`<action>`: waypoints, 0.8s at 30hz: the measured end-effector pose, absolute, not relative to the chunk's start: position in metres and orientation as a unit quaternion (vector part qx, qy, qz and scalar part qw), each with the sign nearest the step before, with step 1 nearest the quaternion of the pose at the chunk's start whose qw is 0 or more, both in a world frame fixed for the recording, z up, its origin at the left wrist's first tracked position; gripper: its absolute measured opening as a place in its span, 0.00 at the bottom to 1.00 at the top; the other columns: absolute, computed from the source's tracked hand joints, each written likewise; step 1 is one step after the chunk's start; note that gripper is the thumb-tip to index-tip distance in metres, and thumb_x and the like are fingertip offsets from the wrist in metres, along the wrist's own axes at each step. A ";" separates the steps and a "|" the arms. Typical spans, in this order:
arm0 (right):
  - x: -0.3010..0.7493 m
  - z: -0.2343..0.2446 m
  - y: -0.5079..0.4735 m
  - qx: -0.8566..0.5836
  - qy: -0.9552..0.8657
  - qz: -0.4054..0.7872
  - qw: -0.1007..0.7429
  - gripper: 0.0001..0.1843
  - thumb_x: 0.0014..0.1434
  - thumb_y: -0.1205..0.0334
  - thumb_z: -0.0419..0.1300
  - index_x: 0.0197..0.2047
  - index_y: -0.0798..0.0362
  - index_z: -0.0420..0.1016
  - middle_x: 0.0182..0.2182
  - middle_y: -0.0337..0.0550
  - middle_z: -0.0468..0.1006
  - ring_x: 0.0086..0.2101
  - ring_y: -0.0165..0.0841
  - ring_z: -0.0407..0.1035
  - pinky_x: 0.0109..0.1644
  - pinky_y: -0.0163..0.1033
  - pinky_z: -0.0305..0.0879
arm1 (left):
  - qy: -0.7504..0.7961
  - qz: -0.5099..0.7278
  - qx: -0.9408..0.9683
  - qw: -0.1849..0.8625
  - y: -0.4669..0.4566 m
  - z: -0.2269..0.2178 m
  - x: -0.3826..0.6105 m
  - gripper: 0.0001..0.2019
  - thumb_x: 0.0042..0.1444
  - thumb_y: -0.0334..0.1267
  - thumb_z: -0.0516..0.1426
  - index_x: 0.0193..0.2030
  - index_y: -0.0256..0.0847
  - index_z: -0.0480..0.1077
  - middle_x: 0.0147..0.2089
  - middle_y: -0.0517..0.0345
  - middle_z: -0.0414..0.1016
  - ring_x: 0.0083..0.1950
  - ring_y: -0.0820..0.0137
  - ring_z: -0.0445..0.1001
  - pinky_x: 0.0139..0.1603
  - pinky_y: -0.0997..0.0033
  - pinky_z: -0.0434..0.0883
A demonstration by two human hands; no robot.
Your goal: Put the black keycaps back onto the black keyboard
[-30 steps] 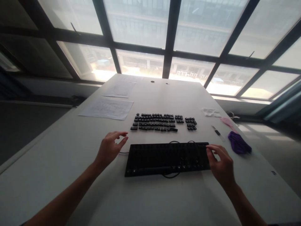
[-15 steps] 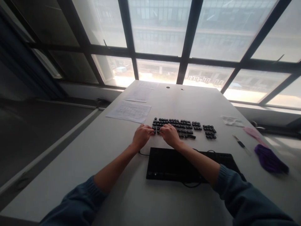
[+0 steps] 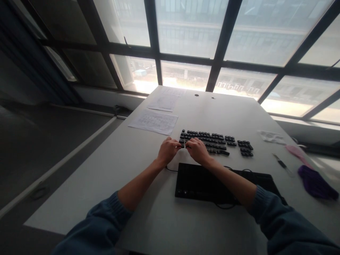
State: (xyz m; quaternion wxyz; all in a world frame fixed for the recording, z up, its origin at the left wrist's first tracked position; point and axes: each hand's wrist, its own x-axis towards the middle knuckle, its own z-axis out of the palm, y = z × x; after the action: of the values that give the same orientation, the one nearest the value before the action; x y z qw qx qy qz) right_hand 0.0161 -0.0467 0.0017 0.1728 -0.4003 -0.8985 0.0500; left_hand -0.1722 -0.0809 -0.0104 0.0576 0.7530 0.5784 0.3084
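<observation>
Black keycaps [image 3: 217, 146] lie in several rows on the white table, laid out like a keyboard. At the left end of these rows, my left hand [image 3: 169, 150] has its thumb and fingers pinched on a small black keycap [image 3: 182, 146]. Just to its right, my right hand [image 3: 198, 150] is bent over the lower rows, fingertips closed around a dark keycap [image 3: 188, 146], partly hidden by the fingers. Beneath my right forearm lies a black keyboard base [image 3: 203, 182] with its cable, nearer to me than the keycaps. A separate block of keycaps [image 3: 245, 148] sits farther right.
Printed sheets [image 3: 155, 121] lie at the table's left side. On the right are a white cloth-like item [image 3: 271, 137], a pink item [image 3: 297, 154], a slim tool with a dark grip [image 3: 281, 163] and a purple cloth [image 3: 317, 184]. Windows [image 3: 186, 74] stand beyond the table.
The camera view has shifted, so the whole scene sits farther right and slightly higher. Both hands stay at the left end of the keycap rows, with only small finger movement.
</observation>
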 end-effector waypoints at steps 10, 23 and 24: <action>0.070 0.010 -0.158 -0.333 -0.819 0.337 0.324 0.04 0.61 0.69 0.64 0.38 0.50 0.80 0.36 0.43 0.78 0.39 0.37 0.72 0.46 0.43 0.68 | 0.527 0.376 0.708 0.281 -0.191 0.011 -0.169 0.04 0.57 0.41 0.65 0.36 0.47 0.83 0.38 0.55 0.83 0.41 0.65 0.75 0.46 0.63 0.70; 0.074 -0.008 -0.185 -0.324 -0.831 0.321 0.320 0.04 0.60 0.69 0.64 0.36 0.50 0.79 0.36 0.45 0.78 0.39 0.38 0.72 0.44 0.45 0.71 | 0.504 0.360 0.732 0.285 -0.221 -0.004 -0.156 0.04 0.58 0.35 0.64 0.36 0.47 0.82 0.37 0.55 0.81 0.41 0.64 0.73 0.45 0.62 0.70; 0.073 -0.009 -0.185 -0.322 -0.834 0.317 0.318 0.04 0.60 0.69 0.64 0.36 0.50 0.79 0.36 0.44 0.78 0.39 0.38 0.71 0.44 0.45 0.70 | 0.502 0.359 0.736 0.279 -0.221 -0.004 -0.156 0.04 0.58 0.35 0.64 0.36 0.47 0.82 0.37 0.55 0.81 0.41 0.64 0.73 0.45 0.63 0.70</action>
State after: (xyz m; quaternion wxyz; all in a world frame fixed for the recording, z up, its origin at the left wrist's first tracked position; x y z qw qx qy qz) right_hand 0.0734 -0.1851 -0.0088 0.3180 -0.3218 -0.8335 0.3170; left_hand -0.1565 -0.2210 -0.0041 0.2793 0.7359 0.5016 0.3590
